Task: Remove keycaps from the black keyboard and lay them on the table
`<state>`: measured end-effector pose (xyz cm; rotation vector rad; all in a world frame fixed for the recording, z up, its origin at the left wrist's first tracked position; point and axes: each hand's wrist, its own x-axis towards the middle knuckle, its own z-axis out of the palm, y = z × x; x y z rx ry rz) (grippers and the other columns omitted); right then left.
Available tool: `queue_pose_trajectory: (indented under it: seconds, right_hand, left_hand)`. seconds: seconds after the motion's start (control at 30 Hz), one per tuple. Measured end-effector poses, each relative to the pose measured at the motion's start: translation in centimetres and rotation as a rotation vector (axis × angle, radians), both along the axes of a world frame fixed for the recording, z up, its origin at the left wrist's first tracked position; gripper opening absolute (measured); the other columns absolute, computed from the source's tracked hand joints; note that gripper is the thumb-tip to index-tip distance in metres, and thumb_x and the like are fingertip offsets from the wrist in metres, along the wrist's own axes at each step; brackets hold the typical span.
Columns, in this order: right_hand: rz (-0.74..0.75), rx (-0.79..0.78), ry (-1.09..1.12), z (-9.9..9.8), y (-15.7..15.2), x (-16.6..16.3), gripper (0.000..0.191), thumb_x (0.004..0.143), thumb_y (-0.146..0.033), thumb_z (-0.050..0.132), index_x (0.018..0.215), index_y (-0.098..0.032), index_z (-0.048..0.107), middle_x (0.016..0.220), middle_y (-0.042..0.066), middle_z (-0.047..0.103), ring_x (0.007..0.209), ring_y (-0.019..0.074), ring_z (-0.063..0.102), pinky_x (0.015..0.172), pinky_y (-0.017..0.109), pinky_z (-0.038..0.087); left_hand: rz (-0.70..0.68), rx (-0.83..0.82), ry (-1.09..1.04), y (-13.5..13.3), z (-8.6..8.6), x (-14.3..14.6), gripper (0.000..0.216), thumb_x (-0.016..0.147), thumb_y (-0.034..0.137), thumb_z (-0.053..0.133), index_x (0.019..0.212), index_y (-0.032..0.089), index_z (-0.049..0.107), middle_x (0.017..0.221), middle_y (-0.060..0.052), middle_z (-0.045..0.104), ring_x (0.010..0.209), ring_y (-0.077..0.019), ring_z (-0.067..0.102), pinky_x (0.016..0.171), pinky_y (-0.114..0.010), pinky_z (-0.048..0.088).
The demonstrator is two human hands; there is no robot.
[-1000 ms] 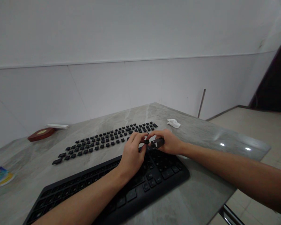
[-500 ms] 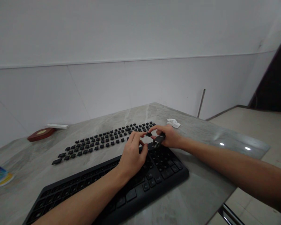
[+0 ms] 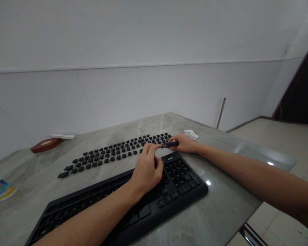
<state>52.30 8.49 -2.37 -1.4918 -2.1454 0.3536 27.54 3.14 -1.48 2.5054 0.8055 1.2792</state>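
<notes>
"Fingers (image 3: 172,138) of the right hand (image 3: 186,143) grip a slim dark tool (image 3: 170,144). And the left?"

"Left hand (image 3: 146,169) sits over the keyboard (image 3: 166,216), loosely curled, its index fingertip just beside the tool's tip. Whether it pinches anything, I cannot tell."

"Where is the tool against the keyboard?"

"Just beyond the far edge, near the right end of the loose keycaps (image 3: 113,150), which lie in rows."

"How much room around them?"

"Only a narrow strip of counter (image 3: 207,213) shows between the keyboard and the rows. To the keyboard's right, the counter stretches to its slanting edge, which the right forearm (image 3: 233,167) crosses."

"And behind?"

"Counter runs on past the rows, back to the pale wall (image 3: 113,97). One white tissue (image 3: 191,134) lies just past the right hand."
</notes>
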Motion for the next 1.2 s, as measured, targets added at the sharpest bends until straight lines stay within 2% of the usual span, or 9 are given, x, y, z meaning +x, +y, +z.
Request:
queue_pose_trajectory:
  seconds: [0.33,0.53,0.8,1.2]
  right_hand:
    - [0.014,0.003,0.005,0.00,0.15,-0.33,0.031,0.073,-0.018,0.061,0.101,-0.015,0.075,0.077,0.005,0.073,0.066,0.0186,0.062,0.061,0.027,0.041]
    - [0.039,0.028,0.001,-0.21,0.03,-0.09,0.035,0.071,-0.013,0.061,0.103,-0.016,0.074,0.070,0.002,0.070,0.063,0.0165,0.061,0.061,0.025,0.041]
    - [0.016,0.088,0.002,-0.50,0.04,-0.55,0.023,0.075,-0.014,0.061,0.093,-0.015,0.075,0.068,0.002,0.070,0.064,0.0158,0.061,0.062,0.024,0.040]
    - [-0.016,0.113,0.015,-0.73,0.15,-0.68,0.022,0.074,-0.013,0.062,0.091,-0.016,0.076,0.067,0.003,0.070,0.064,0.0165,0.062,0.061,0.024,0.039]
  left_hand:
    - [-0.003,-0.021,0.028,-0.07,0.09,0.04,0.039,0.081,0.002,0.048,0.117,0.017,0.053,0.106,-0.006,0.052,0.071,-0.0121,0.058,0.073,-0.032,0.055]
    - [-0.018,-0.026,0.033,-0.17,0.17,-0.11,0.039,0.082,0.002,0.048,0.118,0.018,0.052,0.108,-0.007,0.051,0.070,-0.0112,0.058,0.073,-0.032,0.055]
    - [-0.027,-0.029,0.036,-0.04,0.01,0.00,0.038,0.082,0.003,0.048,0.117,0.018,0.053,0.109,-0.007,0.052,0.068,-0.0108,0.058,0.073,-0.032,0.055]
    - [-0.004,-0.013,0.031,0.04,-0.06,-0.06,0.038,0.082,0.002,0.048,0.115,0.018,0.055,0.111,-0.008,0.052,0.071,-0.0118,0.058,0.077,-0.032,0.054]
